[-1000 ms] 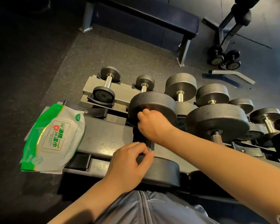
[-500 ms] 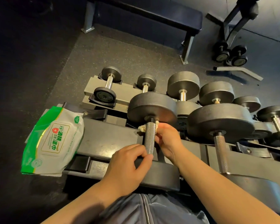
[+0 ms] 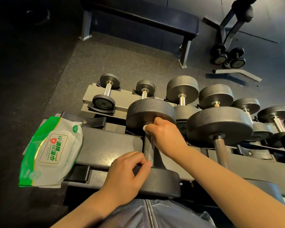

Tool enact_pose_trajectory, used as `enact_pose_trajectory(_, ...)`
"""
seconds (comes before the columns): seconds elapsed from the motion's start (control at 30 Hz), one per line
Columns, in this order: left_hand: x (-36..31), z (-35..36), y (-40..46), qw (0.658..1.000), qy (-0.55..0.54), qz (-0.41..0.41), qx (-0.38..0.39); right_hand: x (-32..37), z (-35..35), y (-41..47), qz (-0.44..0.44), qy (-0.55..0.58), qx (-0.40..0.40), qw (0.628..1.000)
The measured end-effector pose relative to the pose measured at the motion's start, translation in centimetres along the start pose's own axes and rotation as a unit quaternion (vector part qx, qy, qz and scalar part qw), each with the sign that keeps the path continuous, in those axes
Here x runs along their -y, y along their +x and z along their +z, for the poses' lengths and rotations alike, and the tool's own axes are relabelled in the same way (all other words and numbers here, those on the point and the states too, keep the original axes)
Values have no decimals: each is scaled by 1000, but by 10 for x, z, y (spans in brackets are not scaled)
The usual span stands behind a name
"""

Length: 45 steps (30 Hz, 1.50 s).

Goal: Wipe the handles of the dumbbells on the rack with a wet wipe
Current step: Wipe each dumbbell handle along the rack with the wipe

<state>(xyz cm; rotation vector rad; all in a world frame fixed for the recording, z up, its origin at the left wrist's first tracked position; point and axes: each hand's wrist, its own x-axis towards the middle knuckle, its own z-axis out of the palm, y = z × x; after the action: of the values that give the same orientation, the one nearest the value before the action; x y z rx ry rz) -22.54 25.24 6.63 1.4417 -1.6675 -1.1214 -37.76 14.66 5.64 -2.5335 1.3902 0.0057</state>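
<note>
Right hand (image 3: 165, 137) has slid back up the handle (image 3: 148, 148) to the far head
It pinches the wet wipe (image 3: 146, 127) there, left hand (image 3: 127, 174) curled at the near end, top rack's left end; another pass underway

Greys and blacks, with one green and white pack.

The dumbbell (image 3: 152, 116) heads are matte dark grey; its handle (image 3: 148, 148) is silver with cross-hatched knurling. The wet wipe (image 3: 146, 127) is white. The wipes pack (image 3: 52, 153) is green and white with a red emblem. The floor (image 3: 105, 63) is speckled dark grey.
</note>
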Motion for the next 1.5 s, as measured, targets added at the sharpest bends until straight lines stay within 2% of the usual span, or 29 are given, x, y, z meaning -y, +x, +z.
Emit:
enact_pose_trajectory(0.1, -1, 0, 0, 1000, 5, 1, -7, -1, -11, -11, -14, 54, 36, 998)
enact_pose_trajectory(0.2, -1, -1, -1, 1000, 1, 1, -9, -7, -18, -18, 29, 155, 80, 984)
enact_pose_trajectory(0.3, -3, -3, -1, 1000, -5, -2, -8, -8, -16, -16, 73, 234, 82, 966)
enact_pose_trajectory(0.37, -3, -2, 0, 1000, -7, -1, -3, -10, -12, -11, 73, 220, 56, 971)
enact_pose_trajectory(0.5, -5, -4, 1, 1000, -7, -5, -8, -19, -7, 2, -20, 89, 3, 996)
enact_pose_trajectory(0.57, -5, -4, 1, 1000, 0, -8, -16, -18, -6, 2, -17, 90, -7, 996)
enact_pose_trajectory(0.67, -4, -2, -2, 998, 14, -10, -67, -16, -7, -2, -10, 136, 0, 991)
enact_pose_trajectory(0.8, -7, -1, -5, 991, 22, -34, -127, -30, -15, -4, 14, 254, 99, 962)
enact_pose_trajectory(0.87, -13, 0, -8, 985, 2, -77, -152, -33, -16, -5, 0, 255, 138, 957)
enact_pose_trajectory(0.97, -23, 5, -11, 980, -54, -130, -137, -30, -16, -7, -20, 280, 138, 950)
enact_pose_trajectory(1.03, -25, 9, -10, 982, -30, -142, -124, -25, -16, -12, -45, 299, 157, 940)
enact_pose_trajectory(1.1, -23, 10, -9, 983, 12, -126, -133, -18, -17, -22, -80, 329, 194, 920)
enact_pose_trajectory(1.2, -20, 9, -8, 988, 93, -24, -125, -9, -22, -32, -131, 354, 260, 889)
enact_pose_trajectory(1.3, -21, 8, -7, 990, 9, -41, -136, -18, -24, -28, -148, 339, 299, 880)
enact_pose_trajectory(1.4, -20, 11, -6, 983, -68, -84, -148, -35, -23, -31, -116, 322, 345, 874)
enact_pose_trajectory(1.5, -18, 12, -5, 967, -116, -115, -197, -31, -23, -32, -141, 330, 329, 874)
